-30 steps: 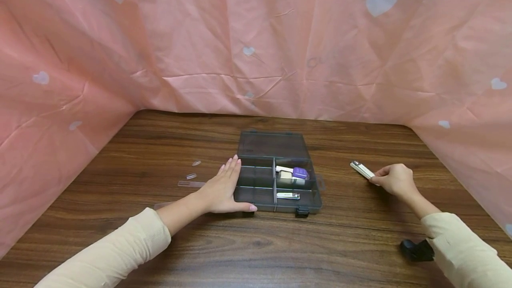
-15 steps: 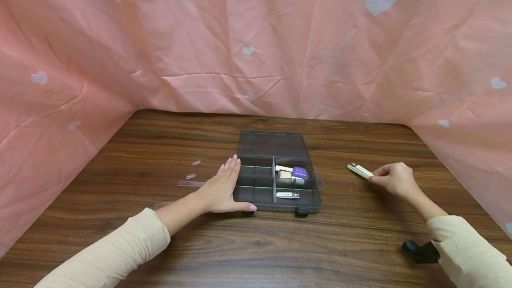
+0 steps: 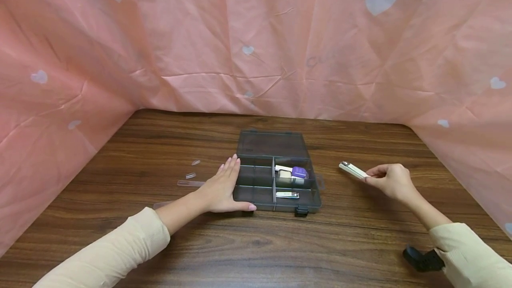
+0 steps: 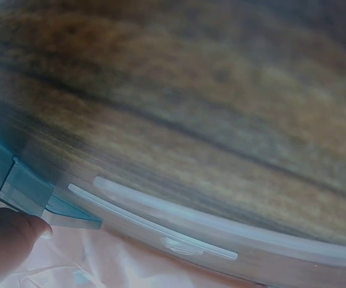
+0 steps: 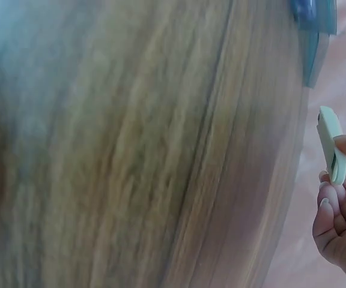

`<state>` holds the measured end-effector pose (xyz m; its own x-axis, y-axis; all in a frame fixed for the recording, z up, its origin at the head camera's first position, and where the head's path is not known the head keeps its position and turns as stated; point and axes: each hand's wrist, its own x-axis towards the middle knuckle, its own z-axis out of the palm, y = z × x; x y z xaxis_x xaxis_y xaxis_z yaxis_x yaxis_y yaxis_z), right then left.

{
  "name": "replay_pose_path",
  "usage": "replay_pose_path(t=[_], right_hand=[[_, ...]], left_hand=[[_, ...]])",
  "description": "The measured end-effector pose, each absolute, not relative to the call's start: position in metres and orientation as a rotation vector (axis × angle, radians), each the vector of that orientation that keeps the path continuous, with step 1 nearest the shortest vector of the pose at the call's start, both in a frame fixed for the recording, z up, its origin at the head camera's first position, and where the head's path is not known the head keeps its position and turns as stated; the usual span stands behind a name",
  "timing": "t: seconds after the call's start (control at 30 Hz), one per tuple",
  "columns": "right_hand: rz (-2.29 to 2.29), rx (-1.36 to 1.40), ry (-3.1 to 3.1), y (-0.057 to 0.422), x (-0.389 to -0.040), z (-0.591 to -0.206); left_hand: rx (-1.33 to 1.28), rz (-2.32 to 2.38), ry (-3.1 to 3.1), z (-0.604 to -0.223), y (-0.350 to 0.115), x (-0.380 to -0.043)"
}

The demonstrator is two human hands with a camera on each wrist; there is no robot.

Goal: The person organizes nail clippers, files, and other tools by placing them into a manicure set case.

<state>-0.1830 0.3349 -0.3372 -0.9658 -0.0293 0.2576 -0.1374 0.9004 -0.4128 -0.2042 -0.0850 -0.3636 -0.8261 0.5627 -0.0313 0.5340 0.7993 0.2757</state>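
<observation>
A dark translucent divider box [image 3: 257, 194] lies with its lid [image 3: 274, 144] folded back at the middle of the table. My left hand [image 3: 219, 190] rests along the box's left side, fingers straight, thumb at the front edge. To the right of the box, my right hand [image 3: 394, 181] pinches the end of a white nail clipper [image 3: 353, 170] between thumb and fingers. The right wrist view also shows this clipper [image 5: 331, 144] in the fingertips. Inside the box's right compartments are a purple nail polish bottle [image 3: 299, 172], a cream nail polish bottle [image 3: 285, 176] and a smaller nail clipper [image 3: 287, 195].
Left of the box lie two small clear nail tips [image 3: 195, 162] and a clear strip [image 3: 190, 183]. Another clear strip [image 3: 161, 205] is partly under the left forearm. A black strap-like piece [image 3: 423, 259] sits at the right sleeve. Pink curtain [image 3: 256, 57] encloses the table [image 3: 256, 248].
The white nail clipper has shifted left toward the box in my right hand, turning slightly. My left hand stays where it was on the box.
</observation>
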Motion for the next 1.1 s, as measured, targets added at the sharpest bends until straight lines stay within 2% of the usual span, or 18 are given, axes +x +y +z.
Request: replay_pose_path(t=[0.5,1.1], right_hand=[[0.732,0.182,-2.695,0.316,-0.173,-0.334],[0.882,0.457,-2.622,0.283,-0.159,-0.332]], left_hand=[[0.883,0.388,2.878,-0.365,-0.085,-0.205],[0.873,0.388,2.867,-0.361,-0.085,-0.204]])
